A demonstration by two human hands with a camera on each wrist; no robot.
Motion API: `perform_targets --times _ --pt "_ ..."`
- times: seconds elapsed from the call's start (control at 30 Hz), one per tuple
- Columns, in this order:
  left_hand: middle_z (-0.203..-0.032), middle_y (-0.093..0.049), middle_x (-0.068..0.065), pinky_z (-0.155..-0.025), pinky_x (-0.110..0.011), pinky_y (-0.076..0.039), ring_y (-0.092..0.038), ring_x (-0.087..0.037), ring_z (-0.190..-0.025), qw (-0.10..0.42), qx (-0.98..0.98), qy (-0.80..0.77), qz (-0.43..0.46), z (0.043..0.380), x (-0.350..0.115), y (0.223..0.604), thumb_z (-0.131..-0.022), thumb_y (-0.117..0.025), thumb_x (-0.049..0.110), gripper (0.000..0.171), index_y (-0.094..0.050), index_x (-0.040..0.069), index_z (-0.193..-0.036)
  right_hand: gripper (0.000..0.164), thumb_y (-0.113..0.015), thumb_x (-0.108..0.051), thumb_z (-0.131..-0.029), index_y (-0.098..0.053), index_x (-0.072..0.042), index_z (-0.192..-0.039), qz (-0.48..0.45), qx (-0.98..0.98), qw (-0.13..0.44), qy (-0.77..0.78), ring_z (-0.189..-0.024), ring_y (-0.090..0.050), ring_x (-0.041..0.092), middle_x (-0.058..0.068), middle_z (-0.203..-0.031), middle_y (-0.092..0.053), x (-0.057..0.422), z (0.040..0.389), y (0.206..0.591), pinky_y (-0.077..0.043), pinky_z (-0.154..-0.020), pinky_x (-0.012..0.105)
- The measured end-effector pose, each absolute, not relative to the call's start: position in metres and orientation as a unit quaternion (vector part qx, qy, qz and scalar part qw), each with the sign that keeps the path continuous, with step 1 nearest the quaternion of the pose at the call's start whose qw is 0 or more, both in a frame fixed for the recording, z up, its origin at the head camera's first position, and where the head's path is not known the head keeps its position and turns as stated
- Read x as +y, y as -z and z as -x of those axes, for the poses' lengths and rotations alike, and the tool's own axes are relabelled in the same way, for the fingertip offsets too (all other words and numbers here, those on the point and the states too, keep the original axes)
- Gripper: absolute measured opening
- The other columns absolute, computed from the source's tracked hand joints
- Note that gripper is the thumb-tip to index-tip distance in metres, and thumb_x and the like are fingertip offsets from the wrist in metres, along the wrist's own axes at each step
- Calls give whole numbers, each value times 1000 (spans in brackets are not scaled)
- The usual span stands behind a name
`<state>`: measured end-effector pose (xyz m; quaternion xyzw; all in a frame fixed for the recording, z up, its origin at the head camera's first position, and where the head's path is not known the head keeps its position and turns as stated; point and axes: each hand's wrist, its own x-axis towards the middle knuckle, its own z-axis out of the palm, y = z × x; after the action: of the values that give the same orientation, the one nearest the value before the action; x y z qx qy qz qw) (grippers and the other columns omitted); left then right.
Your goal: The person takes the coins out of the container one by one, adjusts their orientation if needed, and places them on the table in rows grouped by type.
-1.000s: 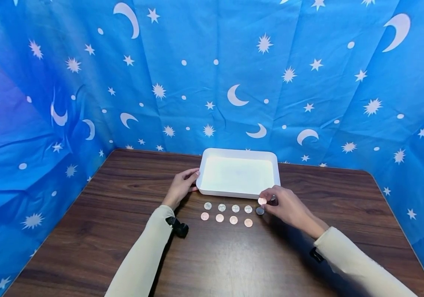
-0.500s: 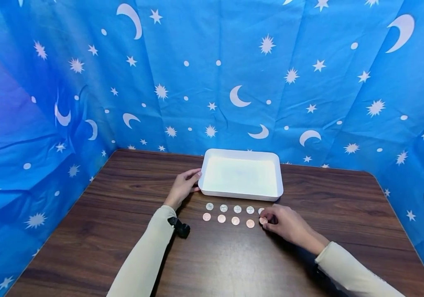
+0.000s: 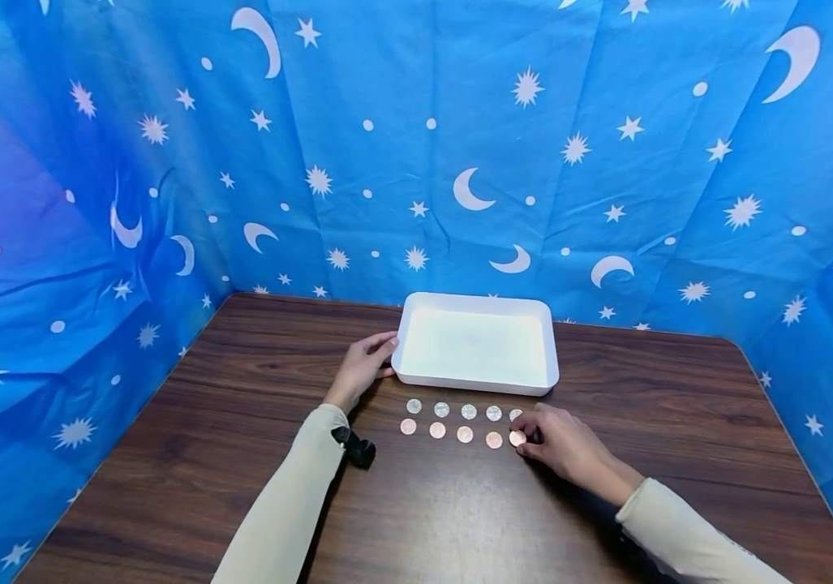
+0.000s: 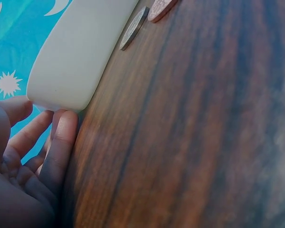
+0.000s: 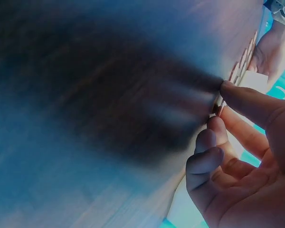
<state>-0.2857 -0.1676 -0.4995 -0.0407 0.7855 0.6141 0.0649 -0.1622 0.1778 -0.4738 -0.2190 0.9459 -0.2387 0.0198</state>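
Observation:
Two rows of coins lie on the table in the head view: several silver coins (image 3: 469,412) behind, several copper coins (image 3: 465,435) in front. At the right end of the front row my right hand (image 3: 565,446) pinches a copper coin (image 3: 517,438) between thumb and fingers, low at the tabletop. Its fingers partly cover the last silver coin (image 3: 514,414). Behind the rows stands a white tray (image 3: 474,381). My left hand (image 3: 359,371) touches the tray's left end with fairly straight fingers (image 4: 64,133), as the left wrist view shows.
The dark wood-grain table (image 3: 416,519) extends around the coins. A blue cloth (image 3: 387,154) with stars and moons hangs behind and at both sides. Black straps are on both sleeves; the left one carries a small black device (image 3: 356,448).
My right hand has moved the copper coin from near the tray's front edge down to the right end of the copper row. The left hand stays at the tray.

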Motion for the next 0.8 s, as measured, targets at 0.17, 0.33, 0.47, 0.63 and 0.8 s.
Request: perform_targets --times 0.17,0.33,0.47,0.63,0.8 --pt "-148 -58 -15 -84 -24 -59 -62 -26 -126 67 785 -614 45 284 -168 499 -111 -56 32 43 -60 13 -150 20 -87 -9 -86 -79 -13 -104 225 947 14 230 -78 -62 10 -6 -86 -63 176 161 474 -52 -69 33" --pt "-148 -58 -15 -83 -23 -59 -62 -26 -126 65 786 -613 47 283 -169 498 -111 -56 32 43 -60 13 -149 19 -86 -8 -86 -79 -13 -104 228 945 10 236 -78 -63 10 -6 -86 -63 174 159 475 -53 -68 32" --pt "-149 -57 -16 -83 -22 -59 -62 -26 -125 61 789 -610 44 284 -171 499 -111 -56 32 43 -60 12 -150 18 -85 -8 -87 -79 -12 -104 227 944 8 239 -78 -63 10 -6 -86 -63 172 159 475 -53 -69 32" --pt "-148 -58 -16 -83 -23 -59 -62 -27 -125 61 792 -606 46 284 -173 498 -111 -57 33 44 -60 12 -149 17 -84 -9 -88 -80 -12 -105 220 945 10 241 -79 -63 11 -6 -86 -63 170 160 476 -54 -71 34" --pt "-144 -60 -17 -81 -24 -60 -66 -24 -115 68 794 -602 52 282 -169 496 -110 -59 31 43 -61 11 -148 19 -83 -11 -90 -79 -11 -108 202 943 15 265 -81 -63 10 -4 -90 -66 175 159 477 -54 -73 35"
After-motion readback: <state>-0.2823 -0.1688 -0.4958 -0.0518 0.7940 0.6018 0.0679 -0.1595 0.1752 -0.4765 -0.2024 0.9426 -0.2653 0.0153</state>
